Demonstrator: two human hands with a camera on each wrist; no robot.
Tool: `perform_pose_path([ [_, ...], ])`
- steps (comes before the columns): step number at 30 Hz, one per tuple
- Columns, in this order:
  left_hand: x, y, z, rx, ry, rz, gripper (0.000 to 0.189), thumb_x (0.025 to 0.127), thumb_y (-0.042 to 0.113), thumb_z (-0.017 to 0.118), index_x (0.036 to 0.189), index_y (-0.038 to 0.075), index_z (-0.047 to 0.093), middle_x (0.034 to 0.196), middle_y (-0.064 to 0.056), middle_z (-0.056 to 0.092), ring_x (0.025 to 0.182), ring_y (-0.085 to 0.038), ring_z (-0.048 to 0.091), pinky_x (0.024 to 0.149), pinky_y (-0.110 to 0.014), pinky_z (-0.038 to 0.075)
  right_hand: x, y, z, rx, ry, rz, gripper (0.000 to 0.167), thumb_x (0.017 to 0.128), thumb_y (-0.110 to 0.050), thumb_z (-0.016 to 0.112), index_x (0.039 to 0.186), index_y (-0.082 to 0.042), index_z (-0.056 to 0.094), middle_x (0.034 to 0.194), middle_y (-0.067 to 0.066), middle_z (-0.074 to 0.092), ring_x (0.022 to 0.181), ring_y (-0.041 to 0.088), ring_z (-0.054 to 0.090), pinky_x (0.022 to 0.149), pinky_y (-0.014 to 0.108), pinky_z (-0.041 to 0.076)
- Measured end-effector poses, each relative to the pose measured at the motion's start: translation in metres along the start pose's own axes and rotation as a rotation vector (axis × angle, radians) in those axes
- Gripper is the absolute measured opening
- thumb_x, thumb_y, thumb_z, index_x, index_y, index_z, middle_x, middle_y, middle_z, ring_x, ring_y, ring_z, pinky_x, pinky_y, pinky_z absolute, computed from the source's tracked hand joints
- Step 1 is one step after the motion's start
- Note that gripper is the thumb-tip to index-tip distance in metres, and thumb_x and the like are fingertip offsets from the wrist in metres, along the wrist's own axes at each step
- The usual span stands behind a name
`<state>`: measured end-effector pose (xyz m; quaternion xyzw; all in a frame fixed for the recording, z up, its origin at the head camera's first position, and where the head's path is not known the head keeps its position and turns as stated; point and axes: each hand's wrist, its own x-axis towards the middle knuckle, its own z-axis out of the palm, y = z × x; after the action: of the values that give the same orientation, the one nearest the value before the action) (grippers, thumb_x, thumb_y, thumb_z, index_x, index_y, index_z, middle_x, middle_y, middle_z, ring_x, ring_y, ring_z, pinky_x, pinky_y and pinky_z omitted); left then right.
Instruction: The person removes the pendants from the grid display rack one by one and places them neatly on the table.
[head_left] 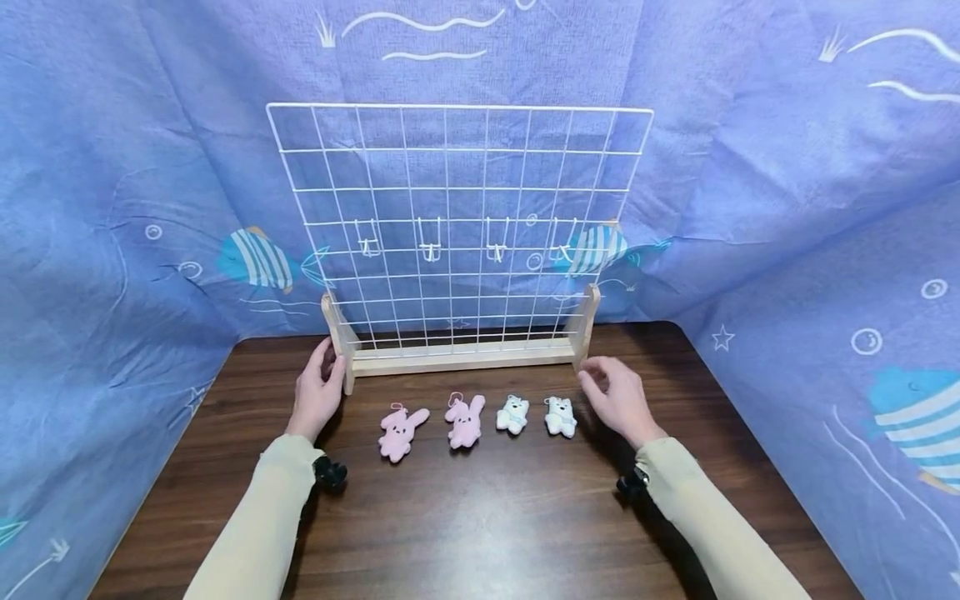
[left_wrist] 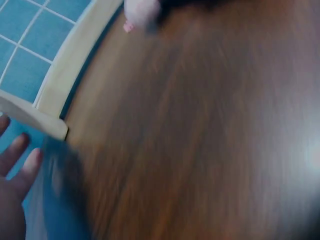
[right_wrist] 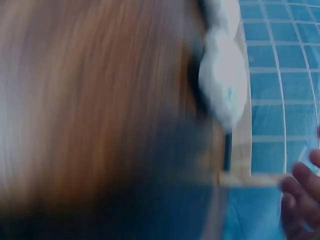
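A white wire grid rack (head_left: 465, 107) stands upright on a wooden base (head_left: 465, 359). My left hand (head_left: 317, 392) is beside the left wooden foot (head_left: 337, 333), fingers loosely bent; in the left wrist view its fingers (left_wrist: 22, 172) are spread near that foot. Close to the right wooden foot (head_left: 587, 321) is my right hand (head_left: 618, 396), fingers relaxed around nothing. Whether either hand touches the wood, I cannot tell. In front of the base lie two pink rabbit plush charms (head_left: 464, 423) and two white bear plush charms (head_left: 560, 417), in a row.
Several white wire hooks (head_left: 431, 252) hang in a row on the grid. The dark wooden table (head_left: 480, 525) has a blue fish-patterned cloth (head_left: 150, 150) behind it and along both sides. Both wrist views are blurred.
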<state>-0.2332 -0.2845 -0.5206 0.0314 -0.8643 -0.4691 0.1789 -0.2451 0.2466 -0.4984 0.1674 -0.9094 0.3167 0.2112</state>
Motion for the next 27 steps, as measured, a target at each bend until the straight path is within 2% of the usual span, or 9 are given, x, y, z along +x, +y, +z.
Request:
perform_pose_path([
  [3,-0.001,-0.002,-0.008,0.190,0.055,0.114,0.061,0.109,0.038,0.055,0.161,0.010,0.042,0.159,-0.022,0.047,0.146,-0.042,0.043,0.117,-0.062,0.036,0.007,0.013,-0.014,-0.114,0.115,-0.093,0.043,0.095,-0.024,0.072,0.131,0.000,0.068,0.132,0.022,0.066,0.121,0.042,0.060,0.100,0.059,0.049],
  [5,-0.001,-0.003,-0.015,0.335,0.098,0.186,0.072,0.103,0.046,0.061,0.162,0.011,0.039,0.166,-0.021,0.036,0.153,-0.043,0.029,0.118,-0.067,0.027,0.012,0.022,-0.024,-0.212,0.149,-0.113,0.062,0.094,-0.034,0.072,0.145,-0.001,0.058,0.154,0.025,0.051,0.139,0.047,0.047,0.110,0.064,0.040],
  [8,-0.002,-0.003,-0.029,0.513,0.136,0.263,0.094,0.093,0.061,0.065,0.167,0.017,0.030,0.175,-0.017,0.017,0.160,-0.043,0.010,0.121,-0.071,0.017,0.019,0.036,-0.040,-0.343,0.113,-0.068,0.088,0.093,-0.051,0.069,0.164,-0.010,0.036,0.172,0.023,0.020,0.157,0.046,0.019,0.119,0.069,0.025],
  [11,-0.003,-0.003,-0.042,0.642,0.138,0.290,0.111,0.083,0.073,0.068,0.170,0.021,0.021,0.177,-0.012,0.000,0.161,-0.042,-0.005,0.122,-0.073,0.006,0.024,0.047,-0.052,-0.425,0.045,0.000,0.104,0.092,-0.065,0.065,0.171,-0.018,0.016,0.176,0.017,-0.005,0.160,0.043,-0.007,0.122,0.072,0.011],
  [13,-0.002,-0.003,-0.049,0.711,0.130,0.277,0.119,0.079,0.077,0.069,0.170,0.022,0.017,0.177,-0.011,-0.007,0.160,-0.044,-0.012,0.120,-0.076,0.001,0.027,0.054,-0.056,-0.447,0.021,0.026,0.109,0.090,-0.072,0.063,0.171,-0.022,0.010,0.176,0.017,-0.008,0.159,0.043,-0.015,0.121,0.074,0.007],
  [17,0.003,-0.001,-0.060,0.807,0.092,0.212,0.126,0.076,0.083,0.067,0.171,0.023,0.009,0.176,-0.012,-0.016,0.156,-0.047,-0.021,0.115,-0.081,-0.008,0.035,0.062,-0.056,-0.466,0.003,0.052,0.115,0.086,-0.078,0.064,0.171,-0.026,0.007,0.176,0.019,-0.005,0.156,0.056,-0.010,0.118,0.079,0.007],
  [21,0.006,0.002,-0.067,0.838,0.023,0.131,0.126,0.079,0.091,0.056,0.170,0.027,-0.001,0.174,-0.012,-0.021,0.152,-0.048,-0.029,0.110,-0.084,-0.016,0.041,0.067,-0.054,-0.467,-0.034,0.101,0.118,0.084,-0.083,0.061,0.171,-0.027,0.004,0.176,0.018,-0.007,0.153,0.063,-0.006,0.116,0.081,0.005],
  [24,0.007,0.003,-0.069,0.832,-0.012,0.084,0.127,0.078,0.094,0.053,0.170,0.026,-0.002,0.174,-0.014,-0.020,0.151,-0.048,-0.032,0.107,-0.084,-0.019,0.044,0.068,-0.054,-0.474,-0.064,0.131,0.119,0.084,-0.086,0.059,0.171,-0.025,0.005,0.176,0.014,-0.012,0.153,0.061,-0.012,0.115,0.082,0.004],
  [27,0.006,0.001,-0.070,0.831,-0.021,0.066,0.128,0.078,0.095,0.052,0.170,0.026,-0.003,0.174,-0.015,-0.019,0.151,-0.049,-0.032,0.107,-0.084,-0.020,0.045,0.067,-0.054,-0.475,-0.087,0.148,0.118,0.085,-0.086,0.057,0.171,-0.024,0.005,0.175,0.013,-0.015,0.152,0.058,-0.019,0.114,0.083,0.003],
])
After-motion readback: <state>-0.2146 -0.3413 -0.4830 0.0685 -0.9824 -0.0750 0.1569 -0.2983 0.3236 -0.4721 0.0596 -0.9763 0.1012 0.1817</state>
